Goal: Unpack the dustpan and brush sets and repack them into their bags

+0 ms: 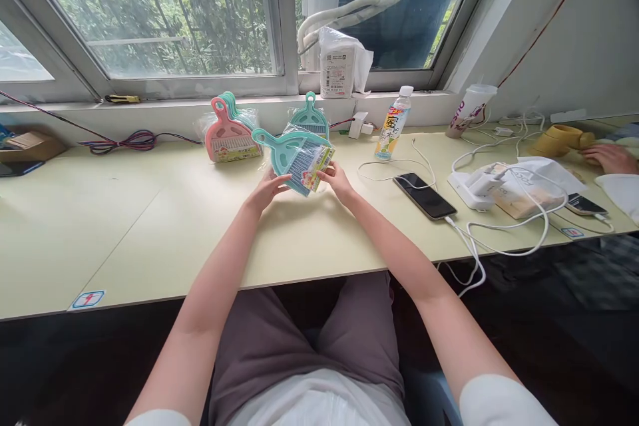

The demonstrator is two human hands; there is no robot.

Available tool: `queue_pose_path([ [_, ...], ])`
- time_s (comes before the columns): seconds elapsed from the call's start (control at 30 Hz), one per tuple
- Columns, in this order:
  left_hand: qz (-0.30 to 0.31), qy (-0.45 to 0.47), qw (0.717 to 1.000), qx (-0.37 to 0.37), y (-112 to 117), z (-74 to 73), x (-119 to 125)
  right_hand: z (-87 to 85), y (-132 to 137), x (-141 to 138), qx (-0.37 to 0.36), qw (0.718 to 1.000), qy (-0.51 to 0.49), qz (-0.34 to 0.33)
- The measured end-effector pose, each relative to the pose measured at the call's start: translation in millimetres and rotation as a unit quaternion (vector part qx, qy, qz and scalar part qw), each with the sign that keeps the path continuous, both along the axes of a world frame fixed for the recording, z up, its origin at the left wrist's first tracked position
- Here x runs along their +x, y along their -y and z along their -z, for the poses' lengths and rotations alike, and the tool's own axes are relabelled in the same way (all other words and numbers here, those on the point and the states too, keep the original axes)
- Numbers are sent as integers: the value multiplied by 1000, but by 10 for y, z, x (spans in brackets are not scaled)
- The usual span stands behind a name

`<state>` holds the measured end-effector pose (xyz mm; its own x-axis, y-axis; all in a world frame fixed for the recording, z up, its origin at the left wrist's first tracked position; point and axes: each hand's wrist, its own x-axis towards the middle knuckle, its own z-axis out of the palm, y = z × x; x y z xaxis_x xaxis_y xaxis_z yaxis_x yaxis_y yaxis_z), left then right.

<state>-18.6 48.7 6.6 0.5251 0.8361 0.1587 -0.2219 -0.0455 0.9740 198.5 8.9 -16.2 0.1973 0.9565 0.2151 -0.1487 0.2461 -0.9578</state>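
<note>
Between my two hands, a mint-green dustpan and brush set [294, 156] in clear wrapping is held tilted above the table, its handle pointing up and left. My left hand [268, 190] grips its lower left side, fingers on the front. On the right edge, by the printed label, my right hand [337, 181] is closed. Just behind it, another mint-green set [310, 118] leans against the wall under the window. Further left stands a stack of wrapped sets, with a pink dustpan [230, 133] in front and green ones behind.
A drink bottle [394, 123], a phone [424, 196] on a cable, and a white power strip [474, 188] lie to my right. Beyond are a cup [472, 110] and another person's hand [612, 158] near a yellow object [562, 141]. Bundled wires [134, 141] and a cardboard box [32, 146] sit left.
</note>
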Motion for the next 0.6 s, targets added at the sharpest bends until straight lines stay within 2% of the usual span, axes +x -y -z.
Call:
queue_pose_path([
  [0.17,81,-36,996,-3,-46,50,-89,17,12,-13,-51,994,-95,-14],
  [0.3,89,-37,995,-29,-181,134,-139,-44,47,16,-52,993,-103,-15],
  [0.43,13,-27,998,-58,-290,161,-150,-136,86,67,-51,995,-89,-13],
  [0.6,-130,20,987,-89,-315,46,-125,-226,114,59,-59,994,-80,-38],
])
